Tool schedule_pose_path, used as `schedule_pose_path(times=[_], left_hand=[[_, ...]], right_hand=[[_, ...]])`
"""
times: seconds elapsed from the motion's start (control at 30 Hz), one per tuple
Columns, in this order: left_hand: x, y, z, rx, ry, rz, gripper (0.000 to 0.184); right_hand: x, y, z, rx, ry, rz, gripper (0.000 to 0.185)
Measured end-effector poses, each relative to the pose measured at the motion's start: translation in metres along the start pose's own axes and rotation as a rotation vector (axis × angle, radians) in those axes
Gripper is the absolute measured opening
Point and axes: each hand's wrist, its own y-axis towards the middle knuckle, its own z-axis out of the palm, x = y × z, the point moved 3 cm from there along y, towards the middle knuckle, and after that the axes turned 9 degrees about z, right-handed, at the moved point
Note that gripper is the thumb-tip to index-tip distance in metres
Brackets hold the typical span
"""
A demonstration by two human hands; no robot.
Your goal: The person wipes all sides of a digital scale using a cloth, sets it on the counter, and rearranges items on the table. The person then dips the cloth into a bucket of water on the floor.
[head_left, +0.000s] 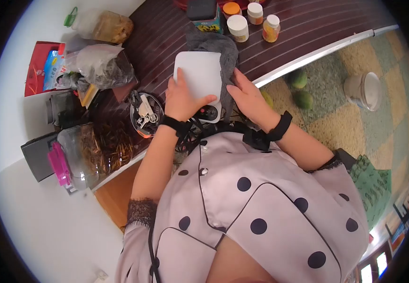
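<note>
A white kitchen scale point(199, 70) with a dark control panel point(208, 113) at its near end lies in front of me. My left hand point(184, 100) rests on its left side, thumb and index finger spread flat over the white top. A dark grey cloth point(214, 41) is bunched along the scale's far and right edges. At the right edge my right hand point(251, 96) is closed on the cloth, its fingers partly hidden. Left of my left wrist stands a round container point(134, 118) holding keys and small items point(145, 111).
Several bottles with white or orange lids point(237, 28) and a dark box point(203, 14) stand at the table's back. Jars and bags point(103, 66) line the left wall, with a pink-lidded jar point(79, 155) nearer. Green melons point(302, 99) and a white bucket point(362, 89) are on the floor.
</note>
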Motion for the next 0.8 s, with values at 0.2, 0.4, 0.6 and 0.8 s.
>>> schedule_pose_path(times=[0.2,0.4,0.6,0.8], left_hand=[[0.127,0.005,0.044,-0.212,-0.851,-0.149,0.093],[0.07,-0.025,0.006,-0.079,-1.411,-0.171,0.049],[0.045,-0.076,-0.034,-0.416,-1.171,0.202,0.047],[0.049,-0.107,-0.035,-0.603,-1.13,0.24,0.048]], right_hand=[[0.001,0.014,-0.008,-0.012,0.326,0.241,0.044],[-0.005,0.022,-0.005,-0.016,0.335,0.243,0.04],[0.03,0.017,-0.007,0.14,0.461,0.204,0.031],[0.087,-0.011,-0.012,0.081,0.376,-0.08,0.028]])
